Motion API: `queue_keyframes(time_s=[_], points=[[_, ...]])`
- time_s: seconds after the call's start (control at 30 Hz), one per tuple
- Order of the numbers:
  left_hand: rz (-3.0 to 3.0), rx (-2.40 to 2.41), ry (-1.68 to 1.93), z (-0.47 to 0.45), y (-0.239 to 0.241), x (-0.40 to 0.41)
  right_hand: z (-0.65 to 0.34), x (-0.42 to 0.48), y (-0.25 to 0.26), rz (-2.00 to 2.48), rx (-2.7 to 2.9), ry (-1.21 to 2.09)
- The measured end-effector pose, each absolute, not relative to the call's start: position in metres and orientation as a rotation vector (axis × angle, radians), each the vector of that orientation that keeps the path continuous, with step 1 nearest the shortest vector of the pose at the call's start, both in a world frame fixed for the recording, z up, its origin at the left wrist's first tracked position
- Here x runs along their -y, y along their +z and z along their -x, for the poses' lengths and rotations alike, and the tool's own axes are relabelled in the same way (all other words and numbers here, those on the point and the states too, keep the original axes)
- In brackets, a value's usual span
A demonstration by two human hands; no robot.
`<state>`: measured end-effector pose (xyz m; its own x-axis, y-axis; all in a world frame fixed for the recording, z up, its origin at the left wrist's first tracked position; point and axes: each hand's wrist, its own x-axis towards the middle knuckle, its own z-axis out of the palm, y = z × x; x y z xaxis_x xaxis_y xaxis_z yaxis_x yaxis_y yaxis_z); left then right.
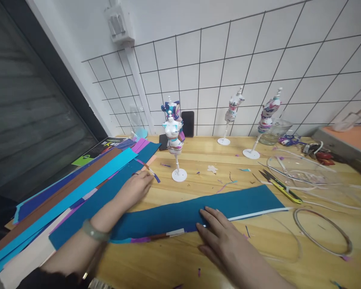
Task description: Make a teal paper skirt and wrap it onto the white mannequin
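Note:
A long teal felt strip (228, 204) lies across the wooden table (289, 261), over thinner coloured strips at its near edge. My right hand (225, 241) lies flat with fingers stretched out, fingertips pressing the strip's near edge at the middle. My left hand (135, 186), with a green bangle on the wrist, reaches to the left, fingers curled down on the top of a stack of coloured felt sheets (63, 200). What its fingertips touch or pinch is hidden.
Small white mannequin dolls stand ahead: one close (175, 140), two further right (233, 110), (269, 112). Yellow-handled scissors (284, 188), clear plastic lids (301, 170), a wire ring (323, 237), a glass bowl (273, 132) and a black phone (187, 123) against the gridded wall.

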<state>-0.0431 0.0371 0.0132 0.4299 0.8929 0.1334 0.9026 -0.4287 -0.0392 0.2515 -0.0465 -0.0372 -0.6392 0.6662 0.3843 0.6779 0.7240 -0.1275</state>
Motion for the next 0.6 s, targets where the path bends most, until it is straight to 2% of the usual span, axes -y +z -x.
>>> queue_keyframes(time_s=[0.23,0.43,0.6], points=[[2.535,1.480,-0.116,0.032,-0.001,-0.064,-0.257,0.043,-0.033,1.076,2.293,-0.032],[2.512,1.500,-0.282,0.041,-0.001,-0.064,-0.257,0.044,-0.030,1.068,2.256,0.023],[2.490,1.466,-0.554,0.033,0.011,-0.035,-0.256,0.050,-0.020,1.009,2.190,0.348]])
